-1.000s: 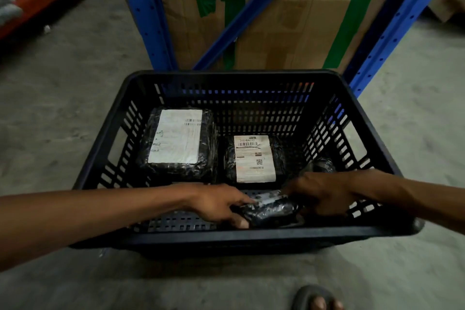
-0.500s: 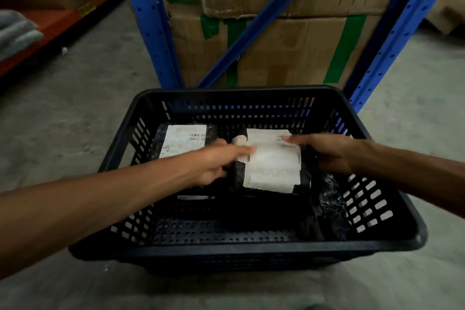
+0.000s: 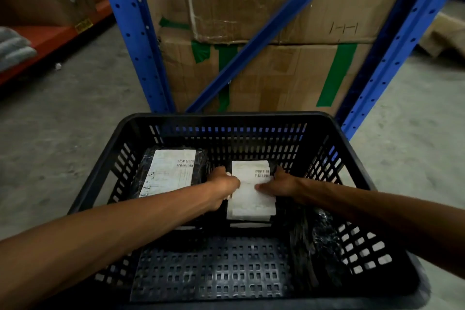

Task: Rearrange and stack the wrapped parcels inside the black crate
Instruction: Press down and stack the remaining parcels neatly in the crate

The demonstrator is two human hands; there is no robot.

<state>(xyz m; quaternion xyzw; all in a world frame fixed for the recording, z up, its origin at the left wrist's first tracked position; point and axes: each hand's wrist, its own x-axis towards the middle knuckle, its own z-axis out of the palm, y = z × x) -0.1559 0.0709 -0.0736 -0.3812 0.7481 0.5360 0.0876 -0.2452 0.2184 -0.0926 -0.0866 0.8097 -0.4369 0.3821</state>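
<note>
In the black crate (image 3: 352, 148), both hands' fingers (image 3: 264, 187) flank a labelled parcel (image 3: 251, 199).

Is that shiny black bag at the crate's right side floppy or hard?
Probably floppy: the bag looks crumpled and slumps against the crate wall. Its glossy wrap may be slippery. It seems unlikely to roll, since it lies slack.

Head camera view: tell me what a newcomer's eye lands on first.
Two bare hands, left hand and right hand, clasp a black-wrapped parcel with a white label at the middle of the black slatted plastic crate. A larger labelled black parcel lies at back left; blue steel racking and taped cardboard boxes rise behind.
</note>
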